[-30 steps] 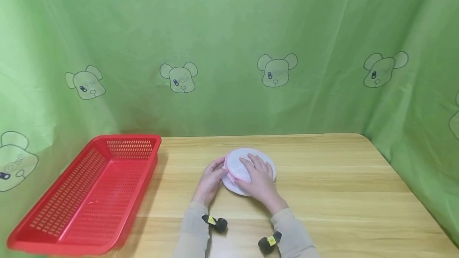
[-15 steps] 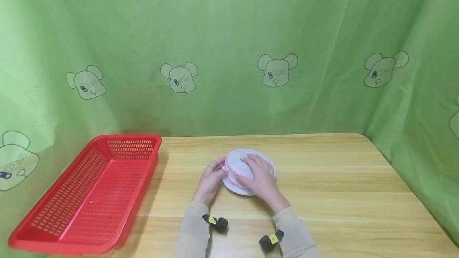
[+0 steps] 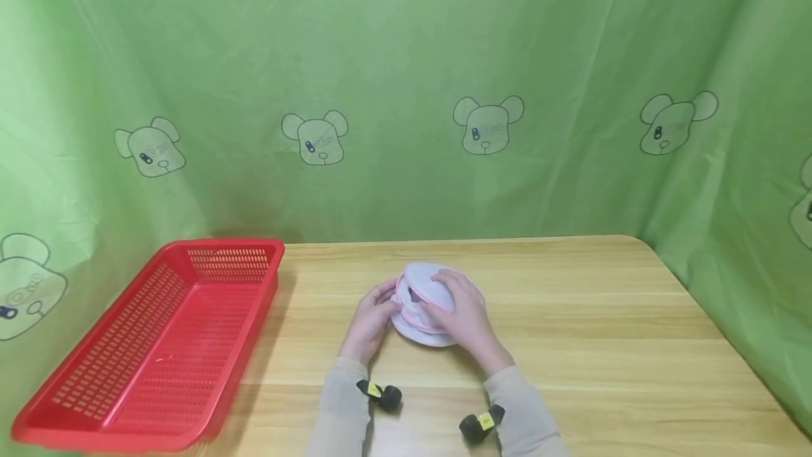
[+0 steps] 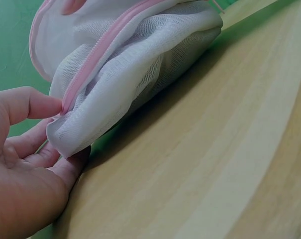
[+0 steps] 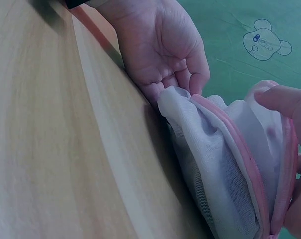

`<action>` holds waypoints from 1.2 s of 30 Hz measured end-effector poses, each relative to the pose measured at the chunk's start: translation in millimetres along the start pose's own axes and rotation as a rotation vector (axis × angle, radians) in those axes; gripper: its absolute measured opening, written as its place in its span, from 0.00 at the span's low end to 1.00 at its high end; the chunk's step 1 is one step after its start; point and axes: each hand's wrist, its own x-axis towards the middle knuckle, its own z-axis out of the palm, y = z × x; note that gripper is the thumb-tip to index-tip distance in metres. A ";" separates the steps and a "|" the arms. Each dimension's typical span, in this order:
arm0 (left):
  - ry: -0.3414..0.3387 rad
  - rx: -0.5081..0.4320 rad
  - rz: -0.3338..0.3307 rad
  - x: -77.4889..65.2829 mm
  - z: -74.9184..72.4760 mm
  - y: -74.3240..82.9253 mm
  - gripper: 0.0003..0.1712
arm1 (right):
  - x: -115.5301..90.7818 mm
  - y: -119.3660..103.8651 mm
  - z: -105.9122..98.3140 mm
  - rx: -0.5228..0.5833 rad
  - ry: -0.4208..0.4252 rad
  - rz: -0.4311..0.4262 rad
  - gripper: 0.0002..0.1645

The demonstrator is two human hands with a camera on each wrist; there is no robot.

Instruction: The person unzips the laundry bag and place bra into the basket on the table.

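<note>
A round white mesh laundry bag with pink zipper edging rests on the table in the head view, its lid partly lifted. At the bag's left edge, my left hand pinches the rim; the left wrist view has the thumb against the end of the pink zipper and fingers beneath. My right hand grips the lid, thumb under its edge and fingers over the top. In the right wrist view a gap parts the lid from the mesh body. The bag's inside is mostly hidden.
A red plastic basket with slotted walls stands on the left of the wooden table. Green curtain with bear-head prints hangs behind and at both sides. Black wrist devices sit at both sleeves.
My right hand has drawn the lid up and back to the right, so a gap has widened along the zipper. The left hand has stayed at the rim.
</note>
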 end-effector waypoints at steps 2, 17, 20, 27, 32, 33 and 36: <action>0.001 0.000 -0.001 0.4 0.0 -0.2 0.35 | 0.8 0.4 -0.9 0.027 0.004 0.020 0.32; 0.017 0.009 -0.005 1.6 -0.9 -2.9 0.34 | 5.8 3.0 -15.5 0.286 0.075 0.154 0.31; 0.018 0.002 -0.006 1.7 -0.6 -2.8 0.34 | 6.0 6.1 -18.9 0.346 0.082 0.193 0.31; 0.022 0.004 -0.003 0.6 0.1 -2.2 0.35 | 6.0 7.6 -27.3 0.505 0.087 0.252 0.31; 0.029 0.005 -0.007 0.4 0.4 -1.8 0.34 | 6.0 8.4 -32.5 0.568 0.092 0.276 0.29; 0.031 0.004 -0.009 0.5 0.4 -1.8 0.34 | 5.8 8.3 -34.1 0.577 0.090 0.284 0.28; 0.031 0.009 -0.007 0.6 0.3 -2.0 0.34 | 4.9 8.0 -39.9 0.586 0.087 0.315 0.29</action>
